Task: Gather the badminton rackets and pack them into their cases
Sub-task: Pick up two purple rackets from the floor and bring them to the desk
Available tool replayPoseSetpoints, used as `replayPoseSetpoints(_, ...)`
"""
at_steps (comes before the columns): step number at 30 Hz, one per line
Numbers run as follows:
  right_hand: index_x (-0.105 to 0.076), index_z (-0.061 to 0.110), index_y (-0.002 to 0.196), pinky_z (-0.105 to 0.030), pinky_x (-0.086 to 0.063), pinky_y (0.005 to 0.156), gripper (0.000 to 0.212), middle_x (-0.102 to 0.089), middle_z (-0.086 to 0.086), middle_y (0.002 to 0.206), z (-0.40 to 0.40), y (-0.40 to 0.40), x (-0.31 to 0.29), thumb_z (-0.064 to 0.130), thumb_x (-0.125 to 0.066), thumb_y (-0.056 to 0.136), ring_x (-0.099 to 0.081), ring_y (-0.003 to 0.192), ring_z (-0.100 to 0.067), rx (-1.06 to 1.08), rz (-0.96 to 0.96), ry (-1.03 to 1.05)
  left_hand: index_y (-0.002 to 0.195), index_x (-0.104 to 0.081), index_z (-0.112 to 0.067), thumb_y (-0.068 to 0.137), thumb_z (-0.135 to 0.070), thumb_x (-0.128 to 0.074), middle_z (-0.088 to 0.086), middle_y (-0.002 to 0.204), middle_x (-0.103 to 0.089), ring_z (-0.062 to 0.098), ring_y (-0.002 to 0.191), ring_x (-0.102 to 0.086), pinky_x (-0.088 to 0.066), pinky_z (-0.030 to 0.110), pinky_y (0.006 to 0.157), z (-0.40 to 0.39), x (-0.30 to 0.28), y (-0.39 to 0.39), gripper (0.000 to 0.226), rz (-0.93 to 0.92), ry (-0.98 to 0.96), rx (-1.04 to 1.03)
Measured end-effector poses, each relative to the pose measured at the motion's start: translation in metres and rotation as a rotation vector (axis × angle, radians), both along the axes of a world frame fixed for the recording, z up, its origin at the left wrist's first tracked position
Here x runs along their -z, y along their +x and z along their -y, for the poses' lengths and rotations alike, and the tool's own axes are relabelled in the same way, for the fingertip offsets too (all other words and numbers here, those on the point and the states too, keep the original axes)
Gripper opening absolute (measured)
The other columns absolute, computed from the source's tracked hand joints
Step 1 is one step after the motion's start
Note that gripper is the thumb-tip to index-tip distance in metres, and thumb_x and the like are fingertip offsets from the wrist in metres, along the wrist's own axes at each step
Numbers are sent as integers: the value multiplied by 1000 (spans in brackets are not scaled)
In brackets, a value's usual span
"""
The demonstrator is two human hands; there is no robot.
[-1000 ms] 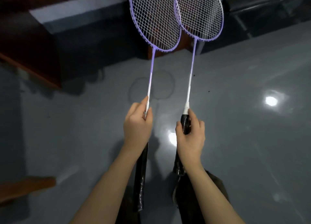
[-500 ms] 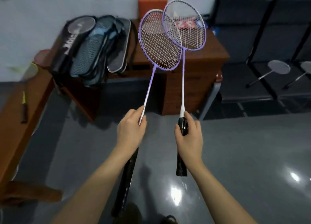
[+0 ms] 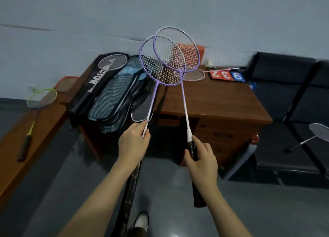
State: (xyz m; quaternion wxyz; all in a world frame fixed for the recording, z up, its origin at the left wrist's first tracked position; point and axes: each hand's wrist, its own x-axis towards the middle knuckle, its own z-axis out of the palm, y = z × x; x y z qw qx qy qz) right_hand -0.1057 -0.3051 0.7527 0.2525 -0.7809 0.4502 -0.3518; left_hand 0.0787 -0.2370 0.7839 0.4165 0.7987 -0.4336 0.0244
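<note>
My left hand (image 3: 133,144) grips the shaft of one purple racket (image 3: 152,98) just above its black handle. My right hand (image 3: 201,160) holds the black grip of a second purple racket (image 3: 183,94). Both rackets point up and away, and their heads overlap in front of the wooden desk (image 3: 222,103). A pile of racket cases (image 3: 114,96), black and mesh-patterned, lies on the desk's left end, with a white-framed racket (image 3: 114,62) on top. A yellow-green racket (image 3: 35,108) and a red one (image 3: 66,82) lie on the bench at left.
Another racket head (image 3: 195,74) and a red-and-blue score flipper (image 3: 227,75) lie on the desk's far side. Black seats (image 3: 288,130) at right carry a white racket (image 3: 313,135). An orange box (image 3: 200,50) stands against the wall. My shoe (image 3: 142,220) shows on the grey floor.
The view has lifted from the floor up to the desk and wall. The two purple rackets have tilted so their heads cross more, and the desk and cases are closer.
</note>
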Motion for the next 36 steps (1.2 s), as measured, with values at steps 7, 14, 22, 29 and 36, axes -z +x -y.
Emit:
replayPoseSetpoints(7, -48, 27, 133, -39, -51, 72, 48, -51, 6, 96, 97, 107, -10, 25, -61, 87, -56, 76, -16, 34, -29, 78, 116, -62, -10, 86, -11, -60, 3, 87, -61, 18, 76, -56, -43, 30, 66, 93, 0, 107, 30, -36, 26, 10)
replayPoseSetpoints(14, -46, 25, 134, -35, -52, 71, 48, -50, 6, 100, 190, 161, -3, 23, -60, 88, -55, 78, -8, 21, -62, 151, 118, -61, -11, 86, -12, -59, 6, 88, -60, 22, 78, -58, -50, 38, 69, 178, 14, 176, 32, -143, 121, 9)
replayPoseSetpoints(22, -45, 26, 133, -36, -50, 71, 47, -49, 7, 103, 290, 216, 23, 23, -58, 88, -56, 78, -14, -2, -104, 197, 118, -60, -10, 88, -13, -56, 3, 87, -57, 21, 76, -56, -51, 40, 69, 295, 49, 231, 30, -241, 219, -48)
replayPoseSetpoints(29, -47, 26, 132, -40, -51, 72, 48, -52, 6, 105, 340, 236, 38, 22, -59, 86, -57, 82, -16, -105, -176, 193, 119, -58, -4, 90, -11, -54, 12, 90, -60, 17, 75, -52, -42, 29, 67, 361, 87, 254, 31, -278, 291, -63)
replayPoseSetpoints(36, -46, 25, 134, -40, -50, 71, 48, -52, 6, 102, 360, 263, 50, 22, -59, 87, -56, 82, -15, -176, -211, 195, 128, -50, -1, 82, -6, -59, 20, 111, -56, 36, 108, -49, -44, 44, 91, 379, 126, 273, 47, -291, 503, 140)
